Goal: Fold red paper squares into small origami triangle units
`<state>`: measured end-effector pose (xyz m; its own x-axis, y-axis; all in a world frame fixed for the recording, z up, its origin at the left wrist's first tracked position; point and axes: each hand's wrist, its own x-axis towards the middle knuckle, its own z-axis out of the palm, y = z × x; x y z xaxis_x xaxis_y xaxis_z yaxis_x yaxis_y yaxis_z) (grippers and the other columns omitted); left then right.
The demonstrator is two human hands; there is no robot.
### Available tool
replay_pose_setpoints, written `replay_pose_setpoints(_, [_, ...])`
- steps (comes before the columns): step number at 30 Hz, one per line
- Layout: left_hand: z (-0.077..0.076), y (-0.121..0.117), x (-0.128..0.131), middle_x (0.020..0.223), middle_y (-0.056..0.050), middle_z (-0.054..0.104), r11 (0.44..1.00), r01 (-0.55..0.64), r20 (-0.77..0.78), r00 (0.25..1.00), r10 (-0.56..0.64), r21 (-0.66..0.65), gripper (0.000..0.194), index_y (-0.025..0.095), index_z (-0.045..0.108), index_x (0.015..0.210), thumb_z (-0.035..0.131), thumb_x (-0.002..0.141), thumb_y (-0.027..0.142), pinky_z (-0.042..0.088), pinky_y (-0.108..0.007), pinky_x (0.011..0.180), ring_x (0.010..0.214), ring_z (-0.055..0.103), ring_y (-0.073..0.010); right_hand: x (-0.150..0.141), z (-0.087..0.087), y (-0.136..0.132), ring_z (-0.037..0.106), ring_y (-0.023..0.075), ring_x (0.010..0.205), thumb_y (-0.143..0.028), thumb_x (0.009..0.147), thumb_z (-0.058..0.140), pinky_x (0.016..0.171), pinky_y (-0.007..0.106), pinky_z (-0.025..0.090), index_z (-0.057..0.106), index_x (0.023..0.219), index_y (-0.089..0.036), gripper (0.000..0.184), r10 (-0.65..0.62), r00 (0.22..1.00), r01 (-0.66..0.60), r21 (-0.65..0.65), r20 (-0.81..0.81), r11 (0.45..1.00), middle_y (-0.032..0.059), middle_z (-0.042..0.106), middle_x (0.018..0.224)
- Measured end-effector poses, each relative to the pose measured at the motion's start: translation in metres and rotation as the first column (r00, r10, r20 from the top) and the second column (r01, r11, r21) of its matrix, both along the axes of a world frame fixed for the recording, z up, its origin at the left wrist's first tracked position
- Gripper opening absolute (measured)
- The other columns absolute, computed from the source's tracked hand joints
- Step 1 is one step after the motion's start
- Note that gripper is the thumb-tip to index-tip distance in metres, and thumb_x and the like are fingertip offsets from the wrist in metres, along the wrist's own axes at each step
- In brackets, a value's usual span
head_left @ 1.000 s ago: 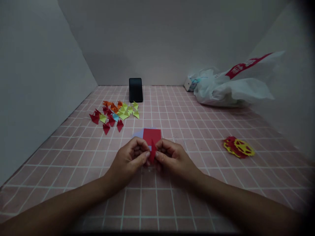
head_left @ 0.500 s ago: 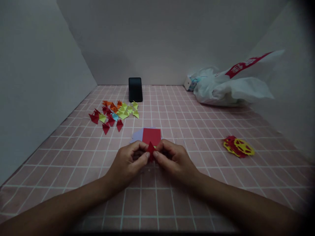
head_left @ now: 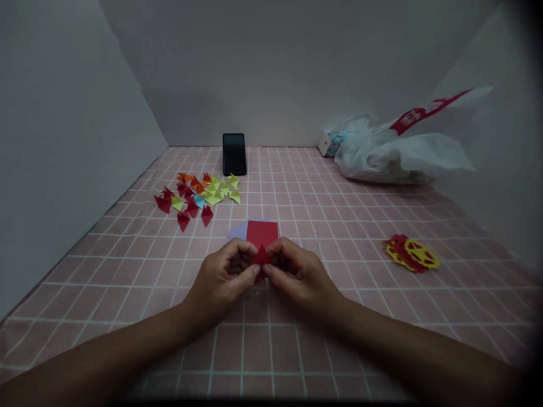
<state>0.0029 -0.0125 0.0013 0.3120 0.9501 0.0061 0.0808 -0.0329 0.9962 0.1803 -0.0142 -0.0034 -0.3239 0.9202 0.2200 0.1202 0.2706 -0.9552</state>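
Observation:
Between my two hands is a small folded piece of red origami paper (head_left: 262,257), its pointed top facing up. My left hand (head_left: 229,271) pinches its left side between thumb and fingers. On the right side, my right hand (head_left: 294,270) pinches it the same way, with the thumbs nearly meeting. The lower part of the fold is mostly hidden by the thumbs. Just beyond my fingers lies a flat red paper square (head_left: 263,233), on top of a pale lilac sheet (head_left: 238,230) that sticks out to the left.
Several small folded paper birds (head_left: 206,215) in red, orange, yellow and blue lie at the back left. A black phone (head_left: 234,154) leans behind them. A white plastic bag (head_left: 382,158) and a small box (head_left: 326,144) are at the back right. Red and yellow cut-out pieces (head_left: 413,254) lie right.
The folded red paper has turned from a thin, edge-on strip to a wider triangular face, and its tip stands lower. Both hands have stayed almost in place, still pinching it.

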Motion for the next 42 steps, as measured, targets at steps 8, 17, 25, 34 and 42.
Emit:
replay_pose_setpoints(8, [0.007,0.004,-0.003,0.074,0.0,0.063,1.0,-0.002,0.046,0.999,0.002,0.004,0.003,0.016,0.064,0.08,0.061,0.082,0.017,0.05,-0.024,0.067,0.069,0.06,-0.0123,0.002,0.001,-0.002,0.056,0.012,0.062,-0.012,0.086,0.055,0.058,0.025,0.044,0.061,0.08,-0.02,0.012,0.005,0.996,-0.007,-0.024,-0.084,1.0,-0.001,0.06,0.07])
replay_pose_setpoints(17, [0.01,0.002,-0.001,0.075,0.0,0.064,0.997,-0.054,0.069,0.996,0.058,-0.049,0.01,0.017,0.062,0.086,0.066,0.083,0.025,0.052,-0.024,0.063,0.067,0.062,-0.0126,0.004,0.0,-0.002,0.059,0.0137,0.068,-0.007,0.087,0.052,0.063,0.028,0.047,0.061,0.081,-0.02,0.017,0.002,1.0,-0.005,0.126,0.024,0.992,0.0009,0.063,0.074])
replay_pose_setpoints(25, [0.006,-0.002,-0.001,0.08,0.001,0.063,0.95,-0.138,-0.065,0.985,0.162,0.279,0.008,0.02,0.06,0.086,0.067,0.083,0.016,0.053,-0.024,0.068,0.072,0.064,-0.0126,0.0,0.002,-0.004,0.059,0.0109,0.061,-0.028,0.095,0.054,0.057,0.025,0.048,0.055,0.094,-0.02,0.008,0.004,0.966,-0.057,-0.201,-0.258,0.978,-0.001,0.06,0.075])
replay_pose_setpoints(34, [0.006,-0.004,-0.002,0.082,0.0,0.067,0.962,-0.098,-0.054,0.992,0.116,0.254,0.006,0.02,0.062,0.091,0.065,0.086,0.019,0.054,-0.026,0.071,0.075,0.067,-0.0147,0.001,0.003,-0.006,0.057,0.0117,0.06,-0.018,0.09,0.057,0.056,0.024,0.045,0.06,0.085,-0.02,0.006,-0.021,0.999,0.02,-0.024,-0.028,1.0,-0.0005,0.06,0.072])
replay_pose_setpoints(42, [0.008,0.0,-0.003,0.08,-0.001,0.068,0.957,-0.036,-0.163,0.983,0.087,0.288,0.007,0.018,0.066,0.082,0.063,0.088,0.019,0.051,-0.025,0.07,0.075,0.064,-0.0138,0.003,-0.001,-0.006,0.059,0.0137,0.068,-0.009,0.089,0.057,0.063,0.026,0.044,0.06,0.085,-0.021,0.013,-0.108,0.98,0.057,0.277,0.17,0.959,0.0003,0.063,0.075])
